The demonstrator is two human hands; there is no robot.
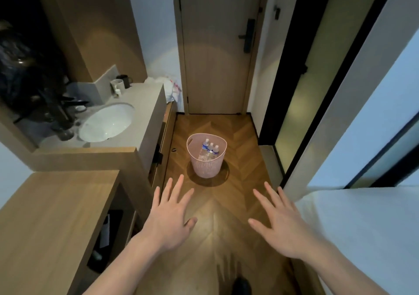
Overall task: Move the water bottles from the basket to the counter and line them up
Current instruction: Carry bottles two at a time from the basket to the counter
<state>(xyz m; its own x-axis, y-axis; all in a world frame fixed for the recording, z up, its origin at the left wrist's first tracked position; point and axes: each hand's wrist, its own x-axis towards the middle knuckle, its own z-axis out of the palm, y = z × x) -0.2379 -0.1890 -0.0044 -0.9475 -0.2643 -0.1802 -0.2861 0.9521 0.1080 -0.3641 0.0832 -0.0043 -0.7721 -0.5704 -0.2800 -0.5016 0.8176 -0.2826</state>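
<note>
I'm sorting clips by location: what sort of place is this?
Probably a hotel room entryway. A door with an electronic lock faces a vanity counter with a sink and mugs, and a white bed sits at the right.

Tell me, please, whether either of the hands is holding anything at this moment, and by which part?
Nothing: the left hand and right hand are open and empty.

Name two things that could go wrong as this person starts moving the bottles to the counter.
The water bottles stand crowded deep in the basket, so pulling one could tip another. The counter offers little flat space beside the sink and mugs, so a lined-up bottle might roll into the basin.
</note>
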